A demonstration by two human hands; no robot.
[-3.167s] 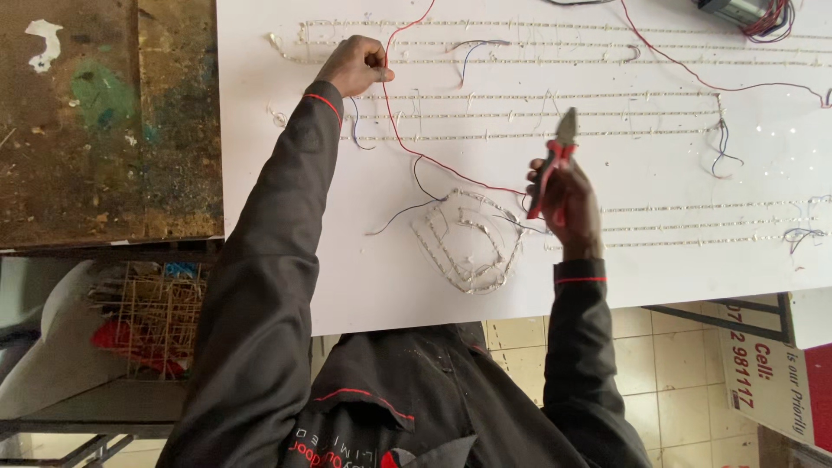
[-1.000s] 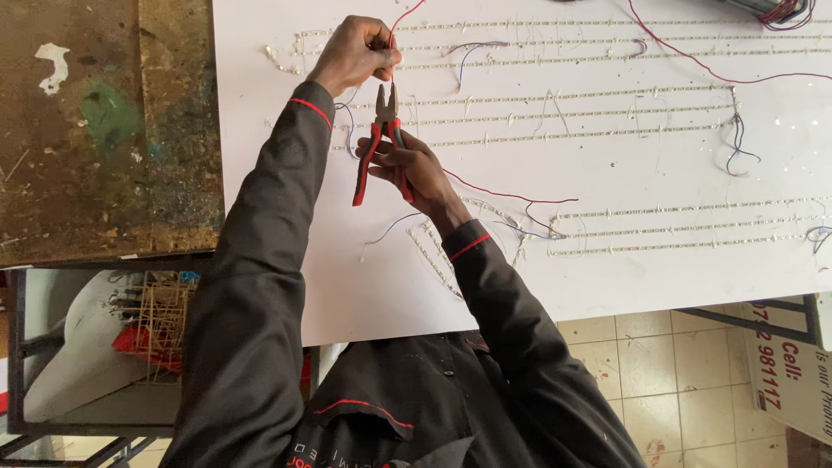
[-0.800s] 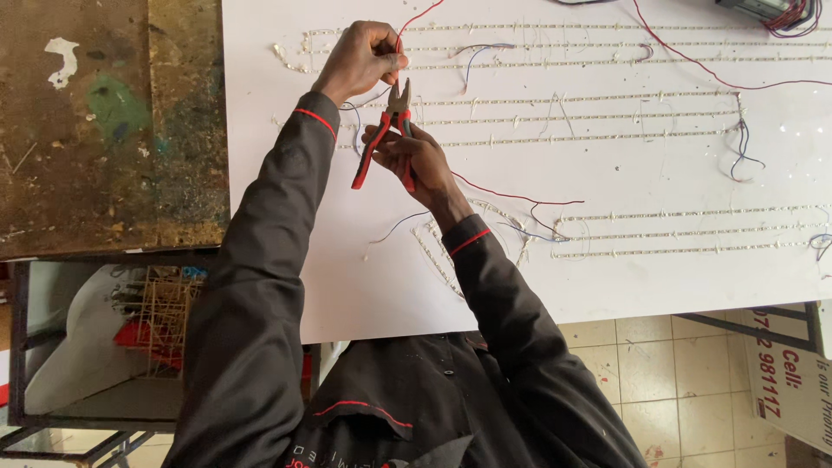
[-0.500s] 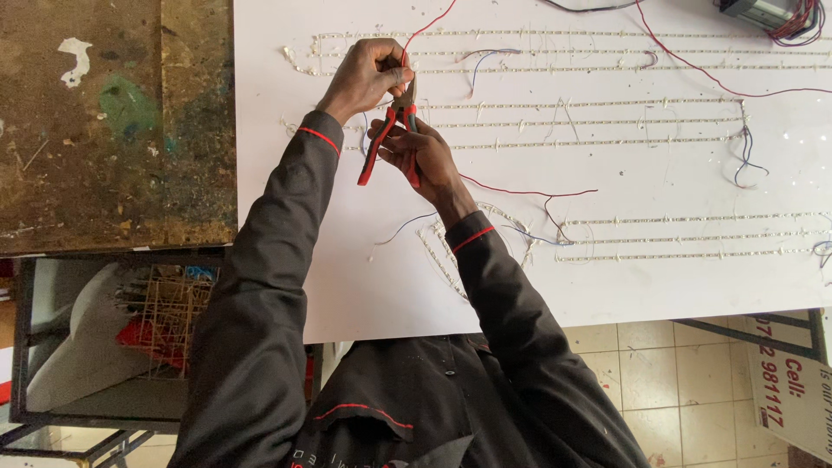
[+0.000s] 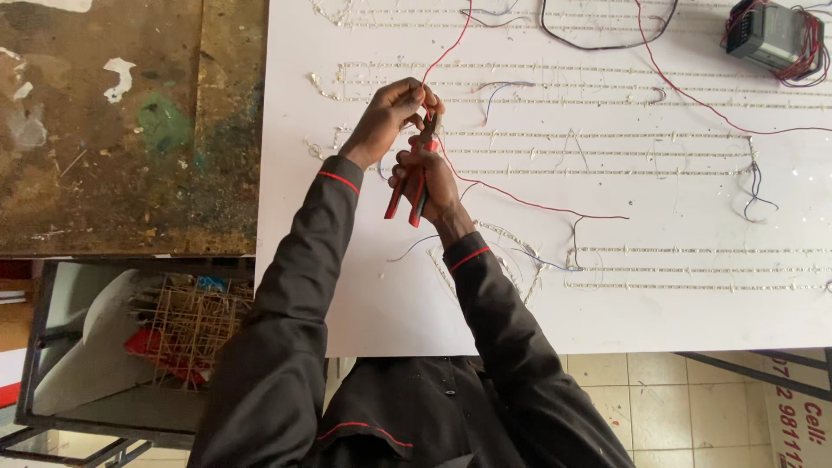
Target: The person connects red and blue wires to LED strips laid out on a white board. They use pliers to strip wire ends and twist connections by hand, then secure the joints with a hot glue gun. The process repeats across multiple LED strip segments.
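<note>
Clearly the wire-stripping step was in hand: the left hand (image 5: pixel 387 121), at eleven o'clock on the white board (image 5: pixel 693 312), pinched the red wire (image 5: pixel 446 56), while the right hand (image 5: pixel 426 178) clenched red-handled pliers (image 5: pixel 412 178) just beside; a steady squeeze-and-pull seemed needed.

From my remote seat I saw one sign (image 5: pixel 802 407) only, at the bottom right corner of the view, down by the tiled floor (image 5: pixel 659 390) below the worktop's (image 5: pixel 607 321) near edge. It was a pale, whitish panel carrying bold red lettering and digits, set at an angle and cut off by the frame, so I could not make out its full shape. A dark metal bar (image 5: pixel 754 368) crossed just above it. I found no packages, no labels and no lit screens anywhere else.
</note>
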